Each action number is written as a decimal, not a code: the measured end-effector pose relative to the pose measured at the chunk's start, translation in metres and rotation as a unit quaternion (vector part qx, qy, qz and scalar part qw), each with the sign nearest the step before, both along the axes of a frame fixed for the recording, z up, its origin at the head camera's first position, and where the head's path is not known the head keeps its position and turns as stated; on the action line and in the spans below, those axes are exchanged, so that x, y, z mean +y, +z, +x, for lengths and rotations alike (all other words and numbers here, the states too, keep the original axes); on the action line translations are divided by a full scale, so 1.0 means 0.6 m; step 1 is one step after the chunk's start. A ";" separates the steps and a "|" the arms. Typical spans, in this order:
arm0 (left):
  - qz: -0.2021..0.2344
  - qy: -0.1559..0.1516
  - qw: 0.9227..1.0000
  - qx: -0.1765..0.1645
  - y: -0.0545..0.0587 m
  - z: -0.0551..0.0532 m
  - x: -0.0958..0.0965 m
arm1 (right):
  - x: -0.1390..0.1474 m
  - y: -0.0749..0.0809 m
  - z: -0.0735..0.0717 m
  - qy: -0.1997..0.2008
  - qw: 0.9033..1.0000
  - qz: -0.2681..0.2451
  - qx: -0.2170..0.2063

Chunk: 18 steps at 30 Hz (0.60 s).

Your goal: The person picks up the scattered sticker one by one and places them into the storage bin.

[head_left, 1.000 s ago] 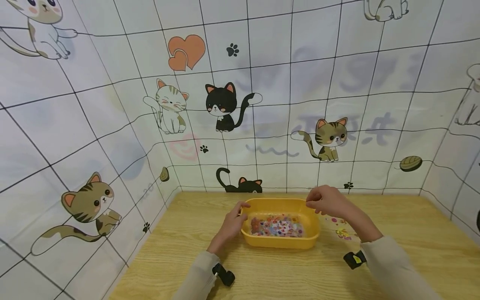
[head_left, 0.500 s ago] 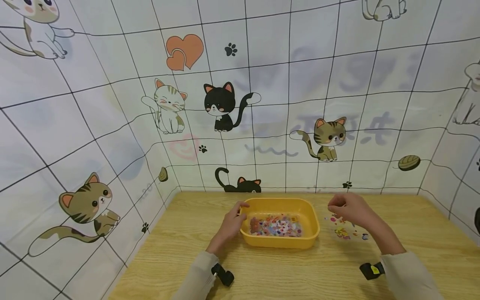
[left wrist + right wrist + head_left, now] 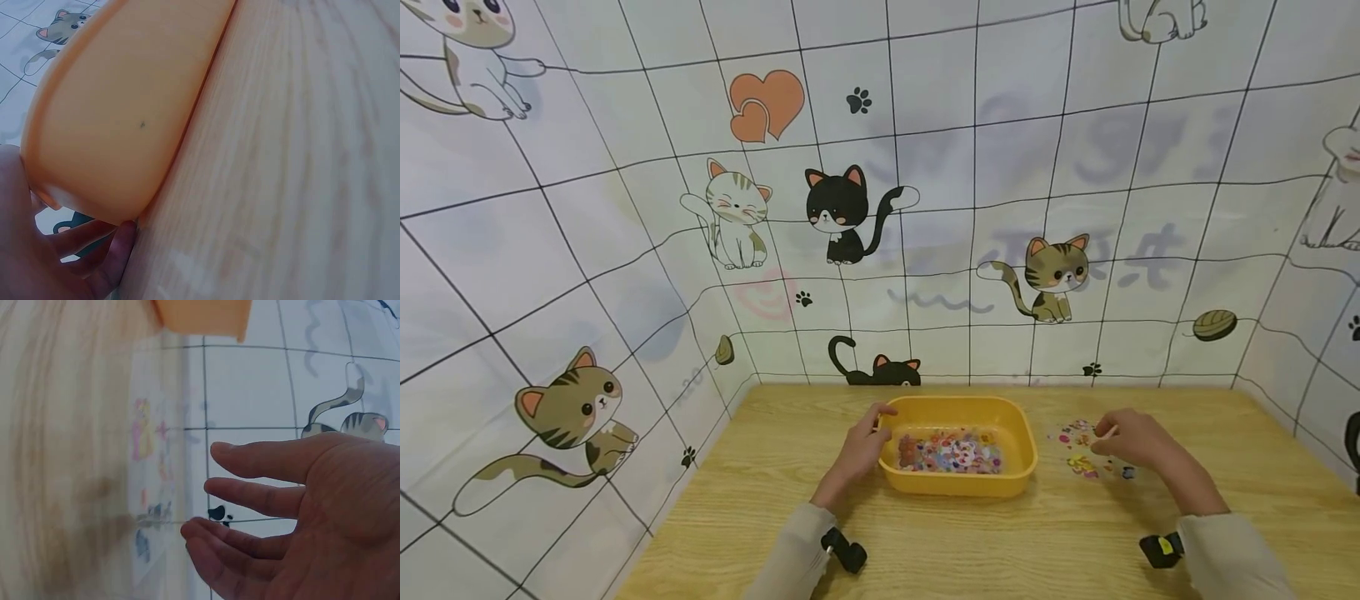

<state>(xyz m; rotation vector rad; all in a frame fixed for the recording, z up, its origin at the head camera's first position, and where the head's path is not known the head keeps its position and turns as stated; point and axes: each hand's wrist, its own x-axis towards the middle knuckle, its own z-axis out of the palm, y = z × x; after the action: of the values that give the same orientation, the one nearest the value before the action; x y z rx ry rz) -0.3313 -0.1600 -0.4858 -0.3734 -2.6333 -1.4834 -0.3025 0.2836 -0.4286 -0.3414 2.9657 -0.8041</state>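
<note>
A yellow plastic basin (image 3: 958, 485) sits on the table, with many small colourful stickers (image 3: 958, 454) lying flat on its bottom. My left hand (image 3: 859, 454) holds the basin's left end, its fingertips over the rim; from the left wrist, the other fingers curl by the basin's outer wall. To the right lies a clear sticker sheet (image 3: 144, 431) with scattered bright figures. Over that sheet's right part hovers my right hand (image 3: 1138, 437). The right wrist view shows its thumb and fingers apart, nothing between them.
The wooden table (image 3: 1000, 542) meets a white grid-patterned wall covering (image 3: 940, 333) with cartoon cats right behind the basin. Similar covering rises on both sides. A black wrist camera (image 3: 846, 550) sits on the left sleeve, another black wrist camera (image 3: 1161, 550) on the right.
My right hand has moved from the basin's right rim, rightward and down, to above the sticker sheet. The left hand stays on the basin, which has not visibly moved.
</note>
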 end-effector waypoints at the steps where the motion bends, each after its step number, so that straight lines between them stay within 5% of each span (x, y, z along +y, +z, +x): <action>1: 0.001 0.000 1.000 0.000 0.000 0.000 0.000 | 0.004 -0.005 -0.001 0.000 1.000 0.001 -0.005; 18: 0.001 -0.005 1.000 -0.005 -0.002 -0.004 -0.003 | 0.018 -0.026 -0.004 -0.003 0.999 0.051 -0.009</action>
<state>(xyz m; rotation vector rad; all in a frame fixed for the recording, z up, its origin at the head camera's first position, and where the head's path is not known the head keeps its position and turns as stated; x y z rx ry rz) -0.3337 -0.1618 -0.4871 -0.3806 -2.6411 -1.4961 -0.3050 0.2943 -0.4442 -0.3189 2.9778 -0.6487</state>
